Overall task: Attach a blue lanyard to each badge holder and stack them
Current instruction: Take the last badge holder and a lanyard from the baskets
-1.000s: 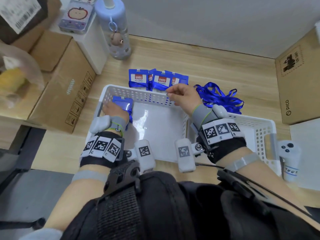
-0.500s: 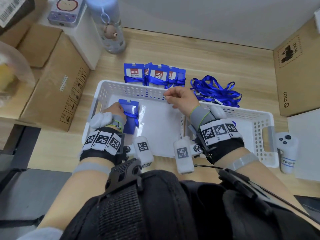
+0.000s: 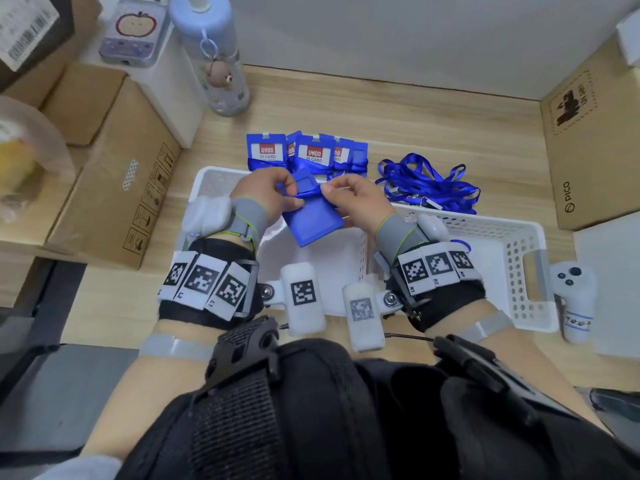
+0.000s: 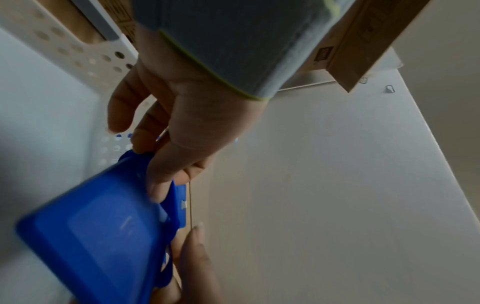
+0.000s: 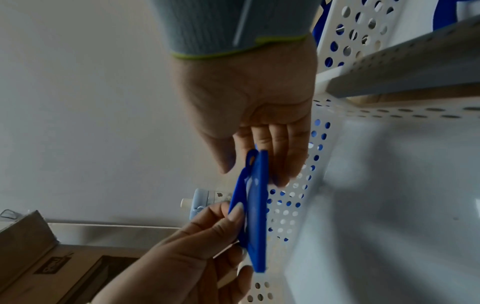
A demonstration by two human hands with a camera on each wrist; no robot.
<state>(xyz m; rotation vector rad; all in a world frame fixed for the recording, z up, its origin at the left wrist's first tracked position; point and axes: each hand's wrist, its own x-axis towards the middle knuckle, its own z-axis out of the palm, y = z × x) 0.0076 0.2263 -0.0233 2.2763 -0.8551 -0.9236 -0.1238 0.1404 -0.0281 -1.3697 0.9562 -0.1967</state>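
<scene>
A blue badge holder (image 3: 313, 221) with a blue lanyard (image 3: 306, 194) wound round its top hangs tilted above the white basket (image 3: 498, 233), held by both hands. My left hand (image 3: 291, 194) pinches its upper left corner. My right hand (image 3: 332, 202) pinches its upper right edge, with the thumb on the strap. The left wrist view shows the holder (image 4: 98, 236) flat under my left hand (image 4: 166, 168). It appears edge-on (image 5: 255, 216) between thumb and fingers of my right hand (image 5: 259, 162) in the right wrist view. Several holders with lanyards (image 3: 308, 154) lie behind the basket.
A heap of loose blue lanyards (image 3: 426, 185) lies behind the basket's right half. A water bottle (image 3: 214, 64) and cardboard boxes (image 3: 114, 174) stand at the left, another box (image 3: 592, 133) at the right. A white controller (image 3: 571, 299) lies beside the basket's right end.
My left hand lifted the badge holder out of the basket's left corner and brought it to the middle. My right hand left the basket's far rim and took hold of it.
</scene>
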